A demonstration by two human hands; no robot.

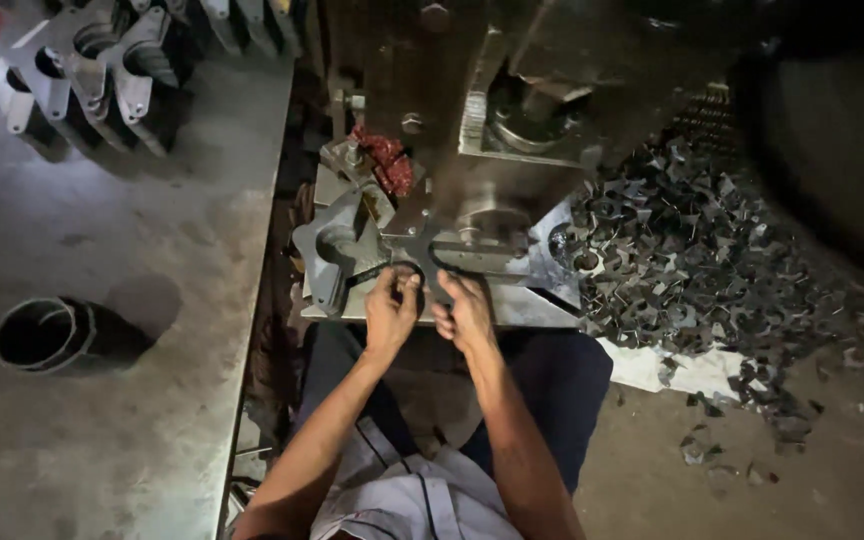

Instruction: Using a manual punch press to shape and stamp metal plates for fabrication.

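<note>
Flat metal plate [430, 262] between both hands [392, 310]

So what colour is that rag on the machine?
Red; the rag shows in the head view, above the hands.

- A grey metal table [152, 330] fills the left side of the scene.
- A short dark ring-shaped tube [40, 335] lies on its side at the table's near left.
- A row of stamped metal plates [102, 70] with round holes stands at the table's far left corner.
- The floor [812, 470] on the right bears a heap of dark metal scraps [692, 260], with a pale sheet [672, 368] at the heap's near edge.
</note>
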